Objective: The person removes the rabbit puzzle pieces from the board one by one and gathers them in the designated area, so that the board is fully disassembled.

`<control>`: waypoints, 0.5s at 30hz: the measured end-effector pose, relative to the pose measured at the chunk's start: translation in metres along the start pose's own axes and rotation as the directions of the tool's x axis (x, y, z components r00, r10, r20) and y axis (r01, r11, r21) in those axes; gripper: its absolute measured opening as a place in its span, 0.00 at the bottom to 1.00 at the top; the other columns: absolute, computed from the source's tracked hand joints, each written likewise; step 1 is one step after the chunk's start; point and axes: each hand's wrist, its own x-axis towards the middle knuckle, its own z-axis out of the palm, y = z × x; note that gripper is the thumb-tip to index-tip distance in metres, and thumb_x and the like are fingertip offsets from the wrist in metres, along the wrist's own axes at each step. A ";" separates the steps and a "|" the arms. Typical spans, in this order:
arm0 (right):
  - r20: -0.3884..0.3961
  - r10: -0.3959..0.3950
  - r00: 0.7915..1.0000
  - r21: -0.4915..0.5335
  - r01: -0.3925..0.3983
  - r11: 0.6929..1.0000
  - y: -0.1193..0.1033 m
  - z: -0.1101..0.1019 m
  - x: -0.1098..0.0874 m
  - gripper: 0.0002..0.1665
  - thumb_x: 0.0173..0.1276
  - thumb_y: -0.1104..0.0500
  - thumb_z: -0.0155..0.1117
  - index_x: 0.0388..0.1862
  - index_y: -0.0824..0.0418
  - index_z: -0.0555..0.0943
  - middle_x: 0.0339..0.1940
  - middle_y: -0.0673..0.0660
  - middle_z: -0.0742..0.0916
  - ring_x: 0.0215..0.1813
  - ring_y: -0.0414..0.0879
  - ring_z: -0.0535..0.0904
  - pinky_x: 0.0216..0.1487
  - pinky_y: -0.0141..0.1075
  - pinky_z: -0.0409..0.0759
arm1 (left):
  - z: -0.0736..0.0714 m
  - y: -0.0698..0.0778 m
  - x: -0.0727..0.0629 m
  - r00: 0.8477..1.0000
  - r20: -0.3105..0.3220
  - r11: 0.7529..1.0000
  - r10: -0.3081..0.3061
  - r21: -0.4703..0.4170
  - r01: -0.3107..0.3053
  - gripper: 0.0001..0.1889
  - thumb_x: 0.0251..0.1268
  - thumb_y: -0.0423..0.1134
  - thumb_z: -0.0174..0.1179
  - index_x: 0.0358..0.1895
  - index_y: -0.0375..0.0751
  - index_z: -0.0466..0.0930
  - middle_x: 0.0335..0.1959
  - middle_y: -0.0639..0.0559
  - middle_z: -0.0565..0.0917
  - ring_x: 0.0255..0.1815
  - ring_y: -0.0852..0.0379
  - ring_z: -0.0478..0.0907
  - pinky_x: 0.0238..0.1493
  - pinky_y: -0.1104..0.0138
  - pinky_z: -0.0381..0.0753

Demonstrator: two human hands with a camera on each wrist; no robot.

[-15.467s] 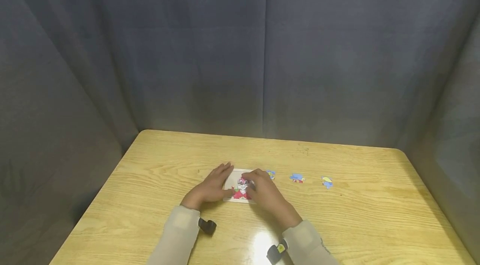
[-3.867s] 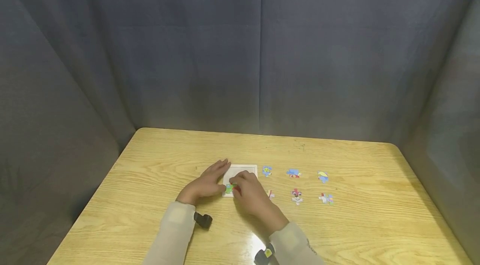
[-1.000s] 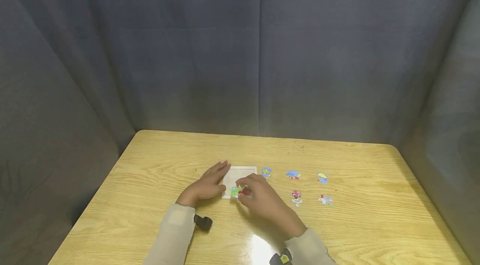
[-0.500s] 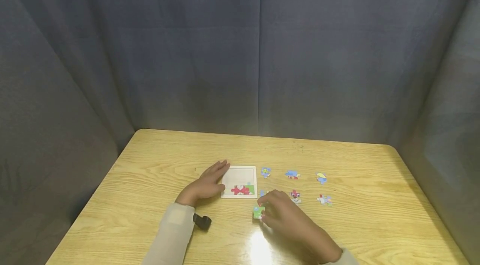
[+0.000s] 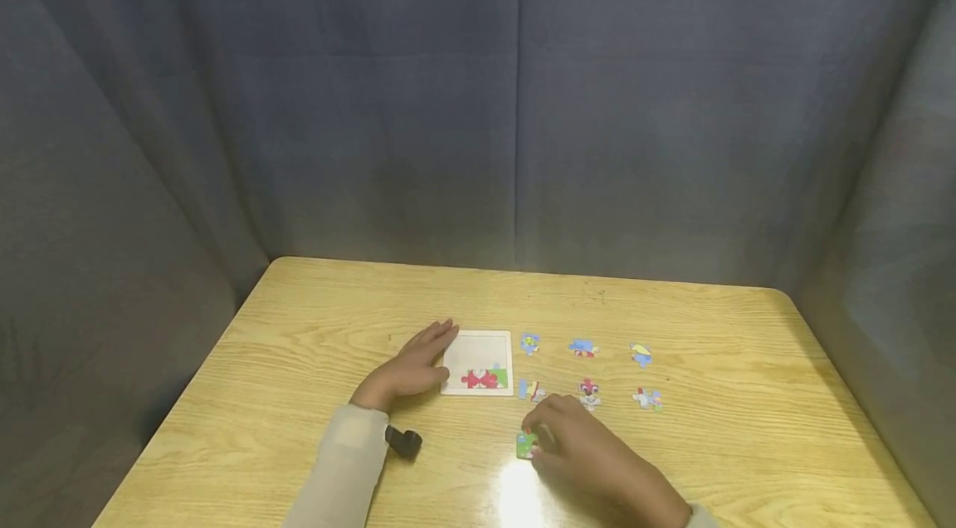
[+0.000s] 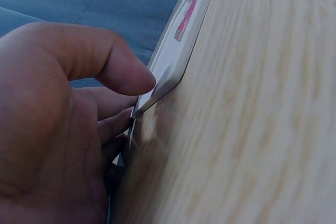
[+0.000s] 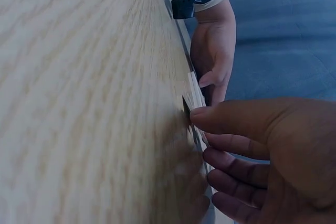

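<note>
A shallow white puzzle tray point(image 5: 478, 349) lies mid-table. Along its front edge sit red and green jigsaw pieces point(image 5: 481, 379); its upper part is bare. My left hand point(image 5: 407, 370) rests at the tray's left side with fingers stretched out. In the left wrist view its thumb point(image 6: 128, 74) touches the tray's rim. In front of the tray and to its right, my right hand point(image 5: 590, 449) pinches a green jigsaw piece point(image 5: 526, 445) between thumb and fingers, low over the table. That piece shows only edge-on in the right wrist view, mostly covered by the thumb point(image 7: 210, 118).
Right of the tray, loose jigsaw pieces lie in two rows. Blue pieces point(image 5: 583, 348) make up the far row; a red-and-white face piece point(image 5: 588, 392) is in the middle of the near row. Dark curtains point(image 5: 515, 96) hang behind and beside the wooden table point(image 5: 336, 304).
Pieces from the tray now lie in two rows beside it. In the last second my right hand has carried the green piece out of the tray, toward the front right. The left hand has stayed.
</note>
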 end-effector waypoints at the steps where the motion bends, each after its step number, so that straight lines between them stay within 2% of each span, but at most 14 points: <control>1: -0.003 -0.005 1.000 -0.008 0.005 1.000 0.000 0.000 0.000 0.17 0.66 0.54 0.66 0.54 0.54 0.80 0.55 0.49 0.79 0.58 0.48 0.71 0.58 0.49 0.76 | 0.000 0.000 0.000 1.000 -0.004 1.000 0.000 -0.001 0.000 0.39 0.62 0.38 0.51 0.78 0.45 0.48 0.80 0.52 0.45 0.79 0.49 0.35 0.72 0.39 0.39; 15: -0.011 -0.044 0.999 -0.044 0.044 0.998 0.003 0.006 0.000 0.18 0.64 0.55 0.68 0.53 0.54 0.80 0.54 0.49 0.78 0.54 0.44 0.68 0.54 0.44 0.77 | 0.000 0.002 -0.001 1.000 -0.004 1.000 0.010 0.016 -0.010 0.39 0.63 0.38 0.50 0.78 0.44 0.48 0.80 0.51 0.45 0.79 0.48 0.35 0.72 0.40 0.39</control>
